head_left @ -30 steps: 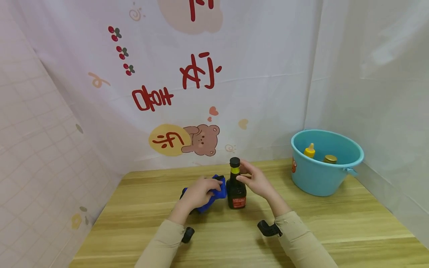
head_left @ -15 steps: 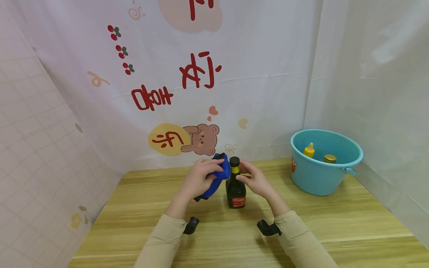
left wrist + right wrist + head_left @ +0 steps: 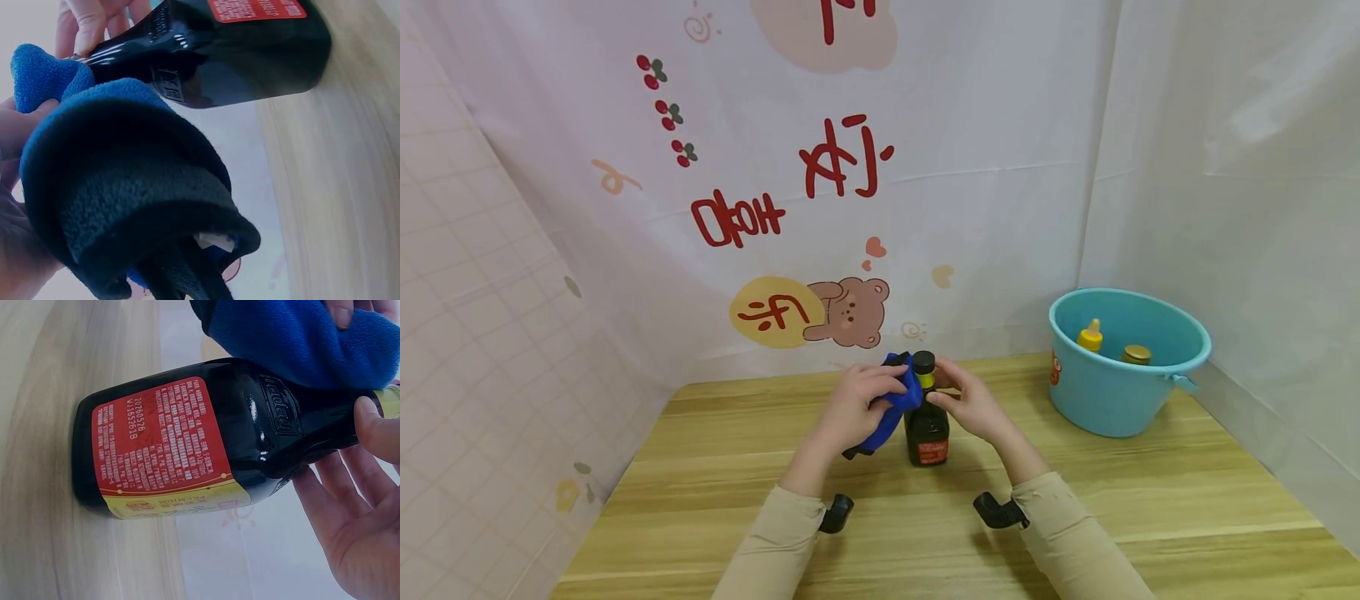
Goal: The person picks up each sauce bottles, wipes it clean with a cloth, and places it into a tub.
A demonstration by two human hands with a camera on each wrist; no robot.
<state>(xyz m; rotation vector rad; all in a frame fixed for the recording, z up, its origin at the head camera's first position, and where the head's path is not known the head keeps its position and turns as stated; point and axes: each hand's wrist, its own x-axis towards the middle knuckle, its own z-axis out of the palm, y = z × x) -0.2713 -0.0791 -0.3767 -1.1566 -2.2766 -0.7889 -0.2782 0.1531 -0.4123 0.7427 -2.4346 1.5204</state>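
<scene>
A dark glass sauce bottle (image 3: pixel 927 435) with a black cap, yellow neck band and red label stands upright on the wooden table. My right hand (image 3: pixel 973 406) holds it by the neck from the right, thumb in front and fingers behind, as the right wrist view shows at the bottle's neck (image 3: pixel 331 422). My left hand (image 3: pixel 857 406) grips a blue cloth (image 3: pixel 887 421) with black edging, bunched up against the left side of the neck. In the left wrist view the cloth's dark-edged fold (image 3: pixel 137 187) hangs below that hand and covers part of the bottle (image 3: pixel 250 56).
A light blue bucket (image 3: pixel 1097 400) stands at the right rear of the table (image 3: pixel 715 492), with a yellow-capped squeeze bottle (image 3: pixel 1090 337) and a gold-lidded jar (image 3: pixel 1137 355) inside. A printed white curtain (image 3: pixel 985 208) hangs behind the table.
My left hand has lifted the blue cloth from beside the bottle's body up to its neck, then shifted right against it. My right hand and the bottle have stayed put.
</scene>
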